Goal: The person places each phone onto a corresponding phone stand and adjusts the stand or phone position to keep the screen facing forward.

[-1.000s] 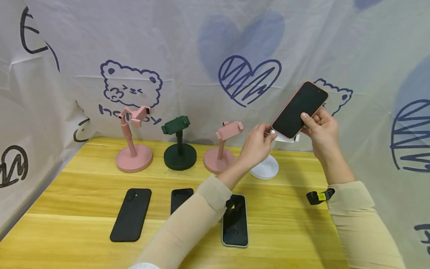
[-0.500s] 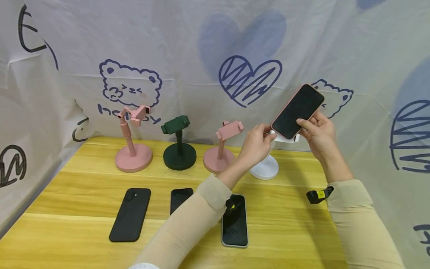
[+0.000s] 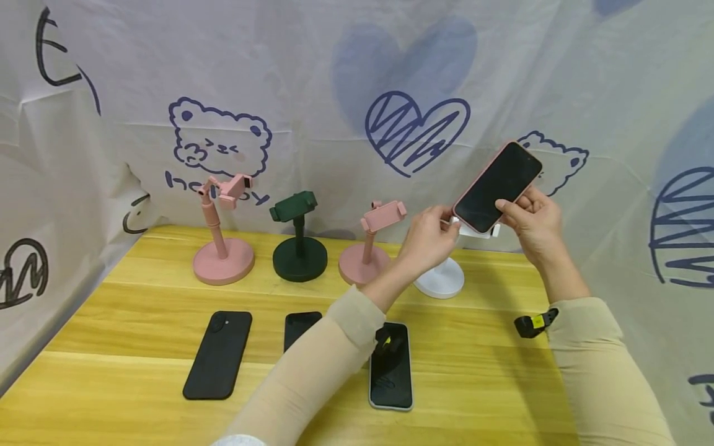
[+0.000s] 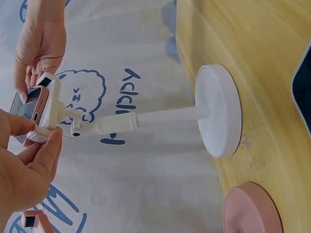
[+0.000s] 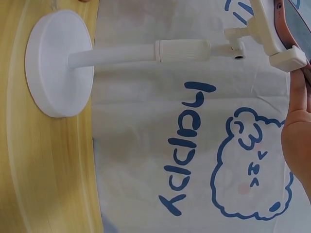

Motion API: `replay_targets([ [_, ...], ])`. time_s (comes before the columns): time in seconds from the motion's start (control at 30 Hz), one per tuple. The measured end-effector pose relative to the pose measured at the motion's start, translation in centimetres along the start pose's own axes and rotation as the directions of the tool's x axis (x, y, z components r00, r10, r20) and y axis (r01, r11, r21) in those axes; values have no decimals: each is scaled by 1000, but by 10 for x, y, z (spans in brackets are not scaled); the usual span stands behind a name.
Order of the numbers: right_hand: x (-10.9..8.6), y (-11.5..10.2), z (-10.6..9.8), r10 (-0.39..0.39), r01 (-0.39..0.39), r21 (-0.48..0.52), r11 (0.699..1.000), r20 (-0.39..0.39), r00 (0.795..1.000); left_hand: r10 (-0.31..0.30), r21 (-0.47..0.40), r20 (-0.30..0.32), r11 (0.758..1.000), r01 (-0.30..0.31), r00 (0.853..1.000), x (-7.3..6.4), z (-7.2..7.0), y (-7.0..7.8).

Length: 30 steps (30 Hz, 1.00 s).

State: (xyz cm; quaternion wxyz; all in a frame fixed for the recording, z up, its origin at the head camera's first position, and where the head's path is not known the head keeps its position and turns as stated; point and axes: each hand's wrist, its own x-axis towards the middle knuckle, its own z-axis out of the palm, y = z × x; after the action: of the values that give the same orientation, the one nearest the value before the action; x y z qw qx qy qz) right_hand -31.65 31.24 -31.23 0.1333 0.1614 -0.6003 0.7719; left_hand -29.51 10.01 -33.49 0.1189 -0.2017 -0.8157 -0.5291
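Note:
A phone in a pink case (image 3: 498,186), its dark screen outward, leans diagonally against the clamp of a white phone stand (image 3: 440,280). My right hand (image 3: 534,226) pinches the phone's right edge, thumb on the screen. At the clamp's left end, my left hand (image 3: 428,238) grips between thumb and fingers. In the left wrist view the phone's lower edge (image 4: 43,103) lies along the white clamp, between both hands. The right wrist view shows the clamp (image 5: 287,59) beside the pink case, with the right hand (image 5: 297,131) under it.
To the left stand a pink stand (image 3: 223,263), a green stand (image 3: 299,260) and another pink stand (image 3: 359,263). In front lie a black phone (image 3: 219,356), a dark phone (image 3: 300,326) partly under the left sleeve, and a light-edged phone (image 3: 392,378). A printed cloth (image 3: 318,74) hangs behind.
The phone and right hand have lowered slightly over the last second, and the right thumb has slid a little down the screen. The left hand keeps its grip at the clamp.

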Motion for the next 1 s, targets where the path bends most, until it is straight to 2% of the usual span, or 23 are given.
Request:
replay_targets([
  [0.23, 0, 1, -1, 0, 0, -38, 999, 2, 1000, 24, -20, 10, 1000, -24, 1000, 0, -4, -1],
  [0.5, 0, -1, -1, -15, 16, -72, 997, 11, 1000, 38, 27, 7, 999, -38, 999, 1, -6, 0],
  [1.0, 0, -4, -2, -12, 16, -111, 994, 36, 999, 32, 58, 2, 998, -32, 999, 3, -9, -1],
])
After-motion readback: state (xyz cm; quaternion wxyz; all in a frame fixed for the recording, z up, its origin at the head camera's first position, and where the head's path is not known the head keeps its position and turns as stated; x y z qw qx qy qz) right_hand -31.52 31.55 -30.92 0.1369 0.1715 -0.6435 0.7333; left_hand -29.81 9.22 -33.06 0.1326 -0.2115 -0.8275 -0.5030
